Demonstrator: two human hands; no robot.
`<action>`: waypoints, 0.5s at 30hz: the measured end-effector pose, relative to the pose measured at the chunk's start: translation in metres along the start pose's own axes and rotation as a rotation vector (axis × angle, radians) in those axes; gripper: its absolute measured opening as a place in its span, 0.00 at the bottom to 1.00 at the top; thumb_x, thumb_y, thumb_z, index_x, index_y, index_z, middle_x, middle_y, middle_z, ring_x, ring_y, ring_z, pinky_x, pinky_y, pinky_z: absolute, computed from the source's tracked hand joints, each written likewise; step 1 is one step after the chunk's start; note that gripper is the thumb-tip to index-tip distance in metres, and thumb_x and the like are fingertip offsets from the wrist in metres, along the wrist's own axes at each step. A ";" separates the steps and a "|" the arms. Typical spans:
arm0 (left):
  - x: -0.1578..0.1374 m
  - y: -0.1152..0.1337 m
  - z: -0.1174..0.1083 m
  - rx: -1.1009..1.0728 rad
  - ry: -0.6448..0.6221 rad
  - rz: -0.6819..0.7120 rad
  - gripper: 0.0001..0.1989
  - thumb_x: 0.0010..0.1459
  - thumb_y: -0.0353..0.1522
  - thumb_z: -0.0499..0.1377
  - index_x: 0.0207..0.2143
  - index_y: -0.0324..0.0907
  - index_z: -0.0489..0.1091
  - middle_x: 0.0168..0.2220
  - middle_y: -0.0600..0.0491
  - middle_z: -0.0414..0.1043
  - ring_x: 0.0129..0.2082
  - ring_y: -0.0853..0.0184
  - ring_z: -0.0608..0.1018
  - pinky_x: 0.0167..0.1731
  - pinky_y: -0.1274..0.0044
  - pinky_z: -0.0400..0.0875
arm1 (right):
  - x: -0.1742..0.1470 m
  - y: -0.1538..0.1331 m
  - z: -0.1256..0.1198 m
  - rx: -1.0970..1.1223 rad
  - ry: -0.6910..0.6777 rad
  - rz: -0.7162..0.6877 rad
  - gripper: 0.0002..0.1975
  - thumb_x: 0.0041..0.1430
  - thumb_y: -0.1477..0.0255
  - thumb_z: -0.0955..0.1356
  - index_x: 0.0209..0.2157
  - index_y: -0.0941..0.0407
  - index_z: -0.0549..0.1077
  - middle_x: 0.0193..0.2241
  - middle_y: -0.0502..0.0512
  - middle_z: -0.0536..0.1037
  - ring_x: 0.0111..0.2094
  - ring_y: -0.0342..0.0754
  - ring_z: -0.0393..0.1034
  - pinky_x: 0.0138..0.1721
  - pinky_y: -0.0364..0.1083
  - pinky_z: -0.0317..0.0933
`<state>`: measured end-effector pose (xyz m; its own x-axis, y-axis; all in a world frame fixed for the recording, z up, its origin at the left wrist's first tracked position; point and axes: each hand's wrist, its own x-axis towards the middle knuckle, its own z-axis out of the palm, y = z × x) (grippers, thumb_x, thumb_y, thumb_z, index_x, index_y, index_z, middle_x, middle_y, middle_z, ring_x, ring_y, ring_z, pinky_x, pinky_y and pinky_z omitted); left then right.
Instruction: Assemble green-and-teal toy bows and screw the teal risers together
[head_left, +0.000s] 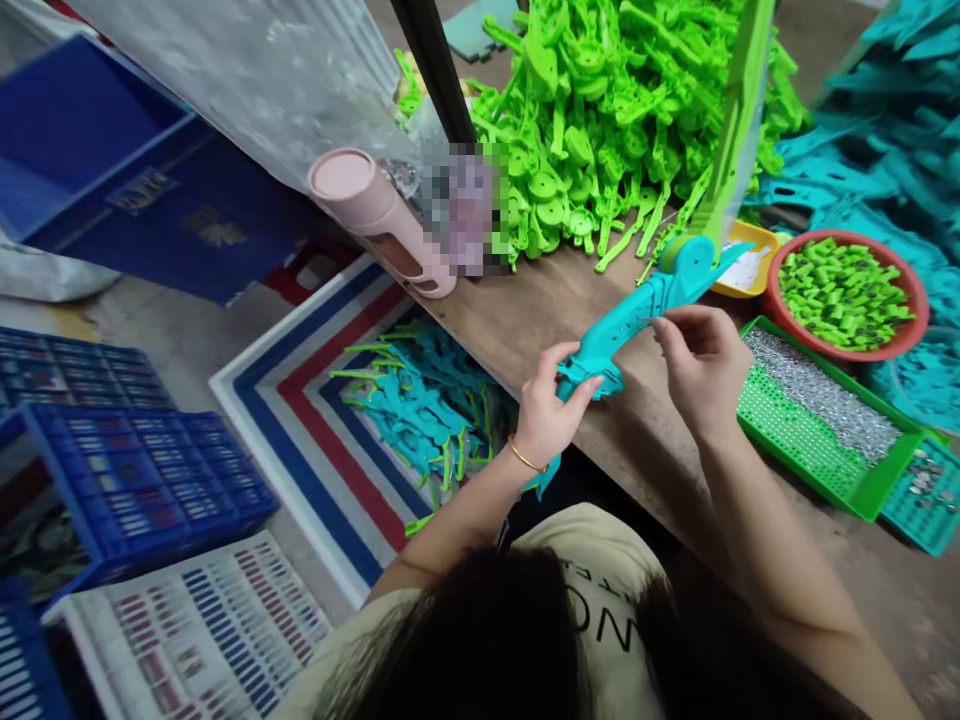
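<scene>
turquoise piece [615, 332] left of the red bowl [919, 302] — green arm [736, 130] seemingly on, remainder unclear | my left hand [546, 412] clamped round it; my right hand [706, 366] alongside, pinch can't tell | bowl's far left: joined-looking pieces [420, 400] — loose green parts [592, 130] nearer

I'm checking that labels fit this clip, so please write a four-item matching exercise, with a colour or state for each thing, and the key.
Things
1. Flask
2. Left hand
3. Round bowl
4. Held part

Colours or states
A. Filled with small green pieces
B. Turquoise at the gripped end
C. Pink, with a round lid
D. Has a gold bangle at its wrist

Right pairs: 1-C, 2-D, 3-A, 4-B
</scene>
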<state>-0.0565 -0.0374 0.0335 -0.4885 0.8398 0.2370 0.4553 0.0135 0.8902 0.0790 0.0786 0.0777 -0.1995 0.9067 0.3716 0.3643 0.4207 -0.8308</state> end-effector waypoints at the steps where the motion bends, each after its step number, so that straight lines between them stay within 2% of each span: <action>1: -0.001 0.001 0.001 0.006 -0.007 0.007 0.22 0.59 0.39 0.63 0.53 0.45 0.63 0.45 0.52 0.74 0.35 0.71 0.79 0.36 0.79 0.73 | -0.001 0.001 0.001 -0.029 0.026 -0.026 0.08 0.59 0.65 0.69 0.35 0.54 0.73 0.29 0.48 0.77 0.28 0.41 0.72 0.29 0.43 0.68; 5: -0.005 0.006 0.003 0.019 -0.005 0.028 0.22 0.59 0.38 0.63 0.53 0.44 0.63 0.46 0.51 0.74 0.37 0.70 0.79 0.37 0.79 0.73 | -0.004 0.002 0.003 -0.143 0.074 -0.157 0.06 0.60 0.66 0.68 0.34 0.54 0.73 0.28 0.48 0.77 0.26 0.41 0.70 0.28 0.43 0.66; 11: -0.015 0.015 0.009 -0.043 0.002 0.011 0.22 0.58 0.38 0.64 0.53 0.43 0.63 0.42 0.52 0.76 0.33 0.70 0.79 0.34 0.80 0.74 | -0.006 -0.006 -0.013 -0.275 0.011 -0.290 0.04 0.60 0.69 0.68 0.35 0.53 0.75 0.27 0.50 0.75 0.25 0.43 0.68 0.29 0.46 0.64; 15: -0.023 0.019 0.012 -0.069 -0.024 0.063 0.21 0.58 0.37 0.63 0.52 0.43 0.63 0.46 0.51 0.76 0.37 0.69 0.80 0.38 0.79 0.75 | -0.008 -0.004 -0.028 -0.358 -0.036 -0.352 0.05 0.56 0.68 0.70 0.35 0.54 0.77 0.28 0.52 0.75 0.26 0.45 0.68 0.30 0.48 0.64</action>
<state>-0.0280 -0.0501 0.0403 -0.4424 0.8504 0.2848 0.4314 -0.0766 0.8989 0.1049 0.0700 0.0898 -0.3948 0.7091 0.5842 0.5571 0.6904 -0.4615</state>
